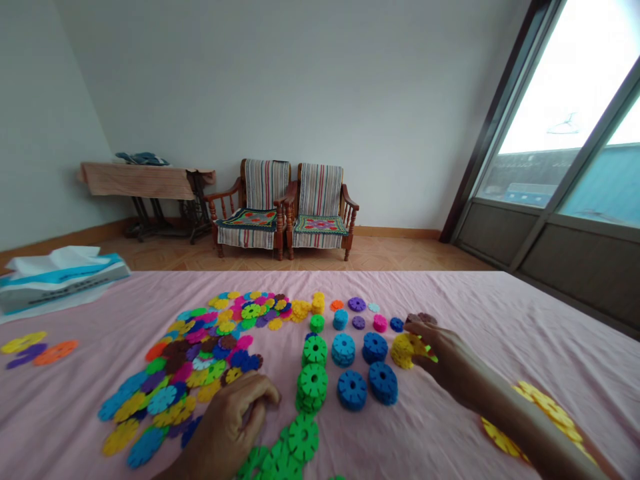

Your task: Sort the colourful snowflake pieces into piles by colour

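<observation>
My right hand [434, 341] reaches over a stack of yellow notched plastic discs [401, 351], thumb and fingers closed round a yellow disc [419, 345] at the stack's edge. A lime-green bit shows by the thumb. My left hand [235, 417] rests on the cloth with fingers curled; whether anything lies inside is hidden. Between the hands stand green disc stacks [313, 380], light blue stacks [343, 349] and dark blue stacks [383, 383]. Loose green discs [285, 453] lie in front. Beside my left hand spreads a mixed-colour heap of discs [200, 353].
More yellow discs [547, 410] lie under my right forearm. Brown discs [423, 319], a pink stack [380, 323] and purple discs [357, 304] sit farther back. A tissue pack [65, 280] is at the left on the pink cloth [450, 427]. Two chairs [320, 207] stand beyond.
</observation>
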The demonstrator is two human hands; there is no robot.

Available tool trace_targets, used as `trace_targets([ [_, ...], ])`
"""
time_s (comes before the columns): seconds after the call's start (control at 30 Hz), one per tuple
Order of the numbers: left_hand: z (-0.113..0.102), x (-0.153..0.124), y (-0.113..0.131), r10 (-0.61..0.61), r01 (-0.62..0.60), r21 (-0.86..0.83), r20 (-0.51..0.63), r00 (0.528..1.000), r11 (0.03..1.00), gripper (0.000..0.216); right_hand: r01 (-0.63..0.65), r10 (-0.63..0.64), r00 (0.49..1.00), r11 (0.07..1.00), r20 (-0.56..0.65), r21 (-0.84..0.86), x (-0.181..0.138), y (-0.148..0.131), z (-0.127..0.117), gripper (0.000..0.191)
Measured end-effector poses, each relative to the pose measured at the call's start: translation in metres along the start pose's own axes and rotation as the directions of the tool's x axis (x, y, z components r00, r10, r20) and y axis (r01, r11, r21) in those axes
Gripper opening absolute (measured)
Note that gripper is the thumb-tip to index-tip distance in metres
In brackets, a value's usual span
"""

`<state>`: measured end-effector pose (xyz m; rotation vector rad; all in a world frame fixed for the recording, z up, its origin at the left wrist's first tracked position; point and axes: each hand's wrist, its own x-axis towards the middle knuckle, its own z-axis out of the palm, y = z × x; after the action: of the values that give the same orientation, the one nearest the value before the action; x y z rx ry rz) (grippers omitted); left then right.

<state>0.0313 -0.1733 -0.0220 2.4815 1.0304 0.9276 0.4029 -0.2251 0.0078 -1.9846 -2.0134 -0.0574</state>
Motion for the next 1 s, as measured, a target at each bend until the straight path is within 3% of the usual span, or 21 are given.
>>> trace_targets([
  [0.33,-0.001,0.000,0.001,0.018,-0.018,0.012,0.008,1.000,1.000,0.028,0.062,-0.073,0.988,0.995,0.133,0.082,-0.001,0.010,-0.006,0.063],
  [0.6,0.000,0.002,0.001,0.034,-0.034,0.007,-0.014,0.999,0.999,0.028,0.230,-0.259,0.888,0.966,0.380,0.120,0.019,-0.011,-0.036,0.076],
  [1.0,0.001,0.001,-0.002,0.023,-0.023,0.013,0.010,1.000,1.000,0.027,0.321,-0.328,0.856,0.943,0.400,0.086,0.034,-0.013,-0.041,0.060],
])
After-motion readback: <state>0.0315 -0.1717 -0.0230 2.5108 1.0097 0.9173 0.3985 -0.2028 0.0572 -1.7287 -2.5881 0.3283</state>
